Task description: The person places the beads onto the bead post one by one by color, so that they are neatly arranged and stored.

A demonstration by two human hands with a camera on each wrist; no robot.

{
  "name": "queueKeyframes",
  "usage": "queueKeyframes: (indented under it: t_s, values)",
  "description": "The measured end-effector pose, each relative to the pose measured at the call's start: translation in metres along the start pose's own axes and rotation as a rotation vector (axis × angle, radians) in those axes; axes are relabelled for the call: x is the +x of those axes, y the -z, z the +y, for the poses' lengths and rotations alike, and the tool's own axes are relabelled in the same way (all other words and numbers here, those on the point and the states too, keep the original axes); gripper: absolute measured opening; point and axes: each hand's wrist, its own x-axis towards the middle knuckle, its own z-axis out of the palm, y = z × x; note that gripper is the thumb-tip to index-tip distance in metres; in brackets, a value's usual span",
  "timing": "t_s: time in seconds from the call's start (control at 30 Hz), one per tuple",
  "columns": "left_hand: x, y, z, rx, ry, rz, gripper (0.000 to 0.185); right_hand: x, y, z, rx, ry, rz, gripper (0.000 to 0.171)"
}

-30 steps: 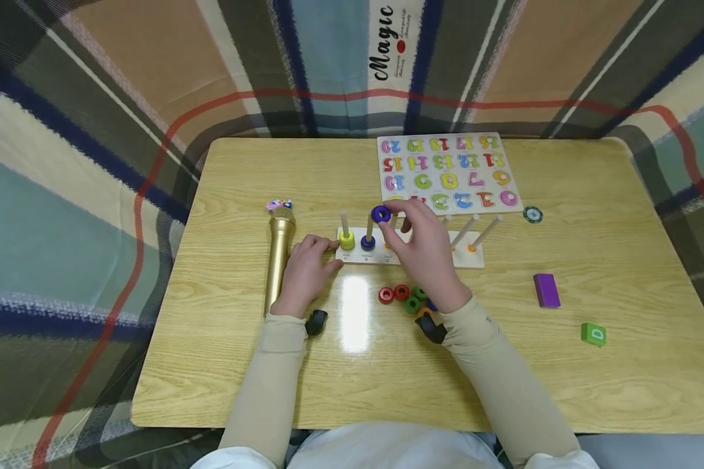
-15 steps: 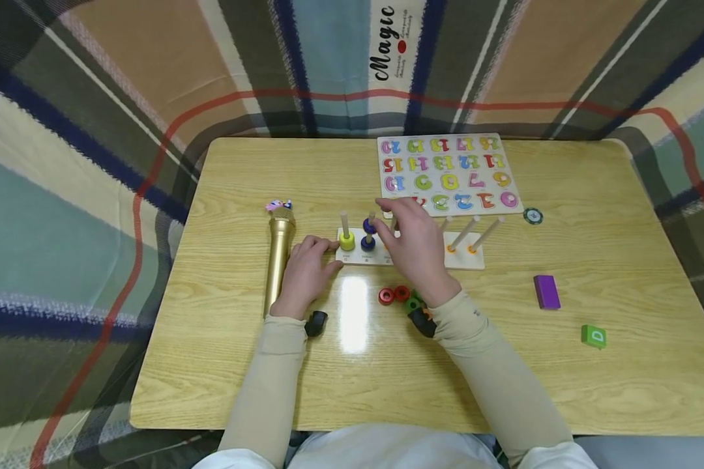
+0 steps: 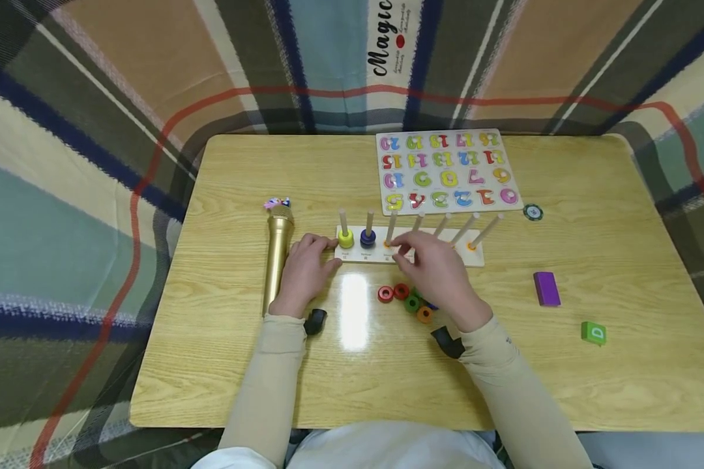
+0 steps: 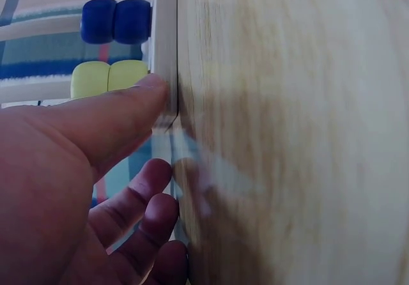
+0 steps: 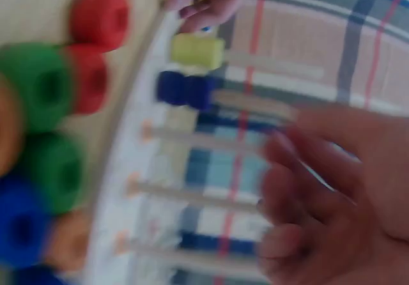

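A white wooden peg board (image 3: 472, 258) has a row of several upright pegs. Two yellow rings (image 4: 108, 78) are stacked on its leftmost peg, and two dark blue rings (image 5: 184, 90) on the peg beside it. My left hand (image 3: 304, 275) rests at the board's left end; in the left wrist view its straight thumb presses the front edge, while other fingers lie loosely bent beside the table. My right hand (image 3: 442, 277) holds nothing and hovers over the board's front edge, fingers loosely bent. Loose red (image 3: 385, 294), green (image 3: 412, 304), orange (image 3: 425, 314) and blue rings lie before the board.
A gold microphone (image 3: 278, 260) lies left of my left hand. Behind the board is a number puzzle (image 3: 431, 169). On the right are a round chip (image 3: 532, 212), a purple block (image 3: 547, 288) and a green letter block (image 3: 594, 333). Plaid cloth (image 3: 328, 58) surrounds the table.
My right hand lowered a blue ring onto the second peg, let it go onto the blue ring there, and moved right and nearer. My left hand stayed at the board's end.
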Motion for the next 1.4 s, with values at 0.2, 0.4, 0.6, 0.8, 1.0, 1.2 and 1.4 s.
queueKeyframes:
  t_s: [0.2, 0.4, 0.6, 0.8, 1.0, 1.2, 1.4]
  values:
    - [0.001, 0.002, -0.002, 0.006, 0.014, 0.003, 0.042, -0.016, -0.019, 0.024, -0.122, -0.052, -0.321, 0.032]
    - [0.002, 0.002, -0.004, 0.001, 0.022, -0.002, 0.042, -0.023, -0.031, 0.026, -0.169, -0.052, -0.319, 0.038]
    - [0.001, 0.002, -0.003, -0.005, 0.028, -0.004, 0.042, -0.026, -0.036, 0.024, -0.195, -0.063, -0.265, 0.028]
    - [0.0, 0.002, -0.002, -0.005, 0.027, -0.008, 0.041, -0.021, -0.021, 0.022, -0.098, -0.076, -0.084, 0.029]
    - [0.0, 0.003, -0.002, 0.005, 0.011, 0.003, 0.042, -0.004, -0.001, 0.011, 0.023, 0.088, 0.275, 0.032]
    - [0.0, 0.001, -0.002, 0.005, 0.006, 0.008, 0.04, 0.02, 0.003, -0.001, 0.08, 0.145, 0.392, 0.032]
    - [0.001, -0.002, -0.001, 0.007, -0.005, 0.004, 0.04, 0.029, 0.001, -0.006, 0.035, 0.078, 0.371, 0.034]
